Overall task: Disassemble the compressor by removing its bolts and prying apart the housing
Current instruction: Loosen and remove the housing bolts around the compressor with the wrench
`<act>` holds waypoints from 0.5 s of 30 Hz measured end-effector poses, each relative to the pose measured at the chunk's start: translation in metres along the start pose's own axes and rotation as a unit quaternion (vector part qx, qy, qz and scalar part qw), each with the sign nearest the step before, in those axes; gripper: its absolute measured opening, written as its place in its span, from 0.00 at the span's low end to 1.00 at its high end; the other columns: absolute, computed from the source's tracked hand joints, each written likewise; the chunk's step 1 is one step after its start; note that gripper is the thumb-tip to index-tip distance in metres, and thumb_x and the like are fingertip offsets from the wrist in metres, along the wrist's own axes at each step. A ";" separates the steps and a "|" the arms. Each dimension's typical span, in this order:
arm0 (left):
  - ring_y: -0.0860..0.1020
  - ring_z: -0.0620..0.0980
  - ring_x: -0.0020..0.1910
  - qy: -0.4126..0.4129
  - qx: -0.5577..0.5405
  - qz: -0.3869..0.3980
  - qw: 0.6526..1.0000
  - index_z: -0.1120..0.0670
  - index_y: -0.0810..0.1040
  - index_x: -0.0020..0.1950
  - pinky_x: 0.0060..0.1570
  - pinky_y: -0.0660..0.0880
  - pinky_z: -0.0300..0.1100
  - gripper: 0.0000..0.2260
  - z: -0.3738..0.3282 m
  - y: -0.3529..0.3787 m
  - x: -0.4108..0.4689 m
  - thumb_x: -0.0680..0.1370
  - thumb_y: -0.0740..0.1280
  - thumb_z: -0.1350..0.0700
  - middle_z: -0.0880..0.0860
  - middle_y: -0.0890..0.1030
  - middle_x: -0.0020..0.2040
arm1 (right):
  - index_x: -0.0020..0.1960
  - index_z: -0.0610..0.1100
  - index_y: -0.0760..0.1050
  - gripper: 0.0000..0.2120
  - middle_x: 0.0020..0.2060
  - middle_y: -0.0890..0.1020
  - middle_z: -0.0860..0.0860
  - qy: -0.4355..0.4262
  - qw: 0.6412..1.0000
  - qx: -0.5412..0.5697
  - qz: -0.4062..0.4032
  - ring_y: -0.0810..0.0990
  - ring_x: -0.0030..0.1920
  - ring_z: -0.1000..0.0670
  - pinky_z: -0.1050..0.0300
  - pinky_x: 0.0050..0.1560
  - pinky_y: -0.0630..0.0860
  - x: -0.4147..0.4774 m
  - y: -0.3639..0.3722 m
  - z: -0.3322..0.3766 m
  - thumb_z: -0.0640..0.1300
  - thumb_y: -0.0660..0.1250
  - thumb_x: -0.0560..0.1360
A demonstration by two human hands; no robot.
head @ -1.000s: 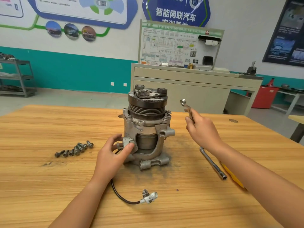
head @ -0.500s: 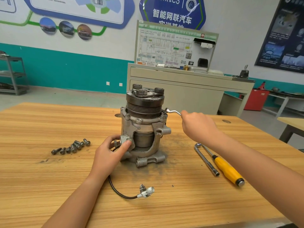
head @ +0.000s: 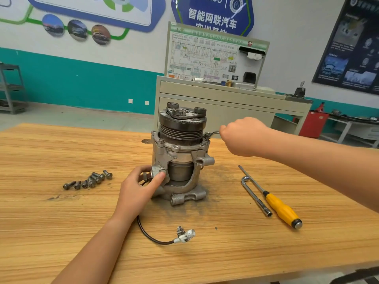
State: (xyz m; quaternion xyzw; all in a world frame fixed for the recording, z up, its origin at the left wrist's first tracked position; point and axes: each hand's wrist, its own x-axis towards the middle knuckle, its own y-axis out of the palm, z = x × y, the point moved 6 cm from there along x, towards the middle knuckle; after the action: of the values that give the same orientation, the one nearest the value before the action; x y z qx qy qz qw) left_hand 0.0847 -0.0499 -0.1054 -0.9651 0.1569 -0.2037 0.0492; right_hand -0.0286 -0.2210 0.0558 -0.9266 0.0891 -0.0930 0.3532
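A grey metal compressor (head: pixel 180 158) stands upright on the wooden table (head: pixel 51 222), its dark pulley on top. My left hand (head: pixel 139 188) grips a lug low on its left side, thumb on the lug's front. My right hand (head: pixel 244 136) grips a small ring wrench (head: pixel 212 133) whose head sits on a bolt (head: pixel 207 135) at the housing's upper right flange. More bolts show around the flange. A black cable with a white connector (head: pixel 184 235) trails from the compressor toward the table's front.
Several loose bolts (head: pixel 90 180) lie in a row left of the compressor. To its right lie an L-shaped socket wrench (head: pixel 256 196) and a yellow-handled screwdriver (head: pixel 281 209). A beige cabinet (head: pixel 225 103) with a diagram board stands behind the table.
My right hand swung the wrench from raised in the air down and left onto the upper right flange bolt. My left hand stayed on the lug.
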 end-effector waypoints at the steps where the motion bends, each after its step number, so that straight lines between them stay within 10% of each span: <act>1: 0.71 0.31 0.49 0.001 0.003 0.000 1.000 0.45 0.75 0.52 0.42 0.67 0.29 0.12 -0.001 0.000 0.000 0.71 0.70 0.45 0.36 0.76 0.49 | 0.53 0.41 0.69 0.08 0.29 0.64 0.51 -0.002 1.000 0.000 0.005 0.63 0.26 0.52 0.59 0.23 0.59 0.000 0.000 0.000 0.35 0.54 0.76; 15: 0.74 0.41 0.52 -0.007 -0.002 0.004 1.000 0.45 0.76 0.52 0.45 0.69 0.36 0.11 0.003 0.001 0.001 0.72 0.70 0.46 0.40 0.77 0.50 | 0.54 0.40 0.68 0.09 0.30 0.66 0.50 0.023 0.999 0.028 0.030 0.65 0.27 0.52 0.59 0.23 0.59 -0.002 0.003 0.001 0.34 0.56 0.75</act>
State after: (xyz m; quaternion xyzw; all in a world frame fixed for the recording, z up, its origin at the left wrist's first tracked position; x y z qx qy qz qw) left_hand 0.0869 -0.0510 -0.1081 -0.9659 0.1613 -0.1968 0.0487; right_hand -0.0304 -0.2218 0.0527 -0.9111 0.1224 -0.1062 0.3791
